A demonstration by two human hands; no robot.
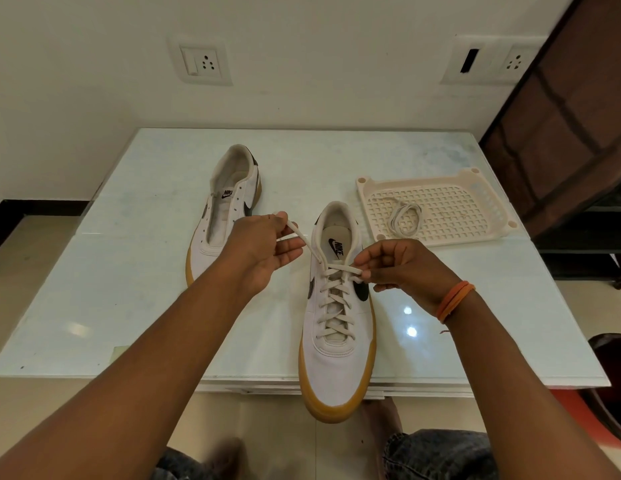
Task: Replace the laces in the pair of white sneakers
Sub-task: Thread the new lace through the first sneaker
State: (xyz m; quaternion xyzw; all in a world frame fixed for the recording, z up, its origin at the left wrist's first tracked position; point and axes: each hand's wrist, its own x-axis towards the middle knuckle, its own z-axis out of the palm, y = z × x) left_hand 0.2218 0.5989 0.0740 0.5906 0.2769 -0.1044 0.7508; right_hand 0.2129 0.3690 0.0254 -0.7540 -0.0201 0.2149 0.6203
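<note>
A white sneaker point(338, 358) with a gum sole stands in the middle, its toe over the table's front edge, with a cream lace point(337, 299) crossed through its eyelets. My left hand point(264, 251) pinches one free end of that lace and holds it up to the left. My right hand point(402, 268) pinches the lace at the top right eyelet. The second white sneaker point(226, 216) lies behind to the left with almost no lacing, only a short bit near its top eyelet. A coiled spare lace point(406, 220) lies in the tray.
A cream perforated plastic tray point(458, 206) sits at the back right of the pale glass-topped table point(129, 289). A white wall with sockets stands behind it. A dark wooden unit point(562, 133) rises at the right. My knees show below the table's front edge.
</note>
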